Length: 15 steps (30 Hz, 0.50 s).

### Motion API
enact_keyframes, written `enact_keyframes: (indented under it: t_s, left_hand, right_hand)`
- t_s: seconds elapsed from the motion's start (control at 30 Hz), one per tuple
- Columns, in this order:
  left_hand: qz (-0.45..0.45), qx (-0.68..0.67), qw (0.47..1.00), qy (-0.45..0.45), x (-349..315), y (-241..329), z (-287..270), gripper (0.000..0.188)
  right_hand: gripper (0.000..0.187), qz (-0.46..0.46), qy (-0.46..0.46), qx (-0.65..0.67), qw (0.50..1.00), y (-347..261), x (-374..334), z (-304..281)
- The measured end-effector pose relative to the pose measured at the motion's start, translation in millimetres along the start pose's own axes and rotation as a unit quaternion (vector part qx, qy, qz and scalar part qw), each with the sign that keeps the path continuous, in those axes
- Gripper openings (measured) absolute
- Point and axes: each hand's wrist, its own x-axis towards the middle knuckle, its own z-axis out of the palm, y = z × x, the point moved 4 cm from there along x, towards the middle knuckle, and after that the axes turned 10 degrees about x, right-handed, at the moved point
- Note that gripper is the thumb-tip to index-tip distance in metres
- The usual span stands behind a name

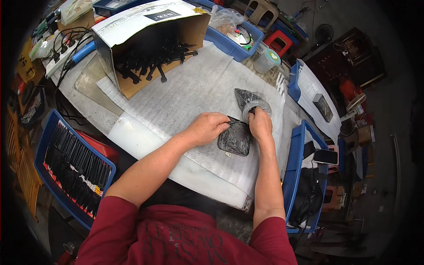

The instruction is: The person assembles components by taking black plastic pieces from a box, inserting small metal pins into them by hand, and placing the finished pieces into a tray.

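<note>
In the head view, my left grip (pixel 205 128) is pinching 1 thin dark piece (pixel 231 122) just above a small black tray (pixel 241 128), probably so that anything slipping lands inside. Loose pins (pixel 234 144) are lying in the tray, its raised rim seemingly keeping them from rolling. My right grip (pixel 261 125) is bending in at the mouth of a clear bag (pixel 242 96) of dark bits; I cannot tell whether its fingertips are pinching anything. The bag is lying just beyond the tray, likely for a short reach. A pale sheet (pixel 176 104) is covering the surface, perhaps cushioning it. A box (pixel 126 33) is resting on its side, its open mouth presenting black parts (pixel 152 62).
</note>
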Motion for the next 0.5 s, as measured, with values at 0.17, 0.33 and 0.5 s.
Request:
enact_keyframes:
  t_s: [0.17, 0.33, 0.5]
  left_hand:
    - [-0.022, -0.017, 0.999, -0.024, 1, 2, 0, 0.017]
    - [-0.034, -0.023, 0.999, -0.034, 1, 3, -1, 0.017]
    - [-0.042, -0.052, 0.997, -0.035, 1, 4, -3, 0.017]
  right_hand:
    - [0.019, -0.053, 0.114, 0.110, 0.986, 9, -11, 0]
    - [0.014, -0.061, 0.179, 0.255, 0.948, 11, -21, -3]
    - [0.004, 0.041, 0.089, 0.604, 0.791, 13, -30, -3]
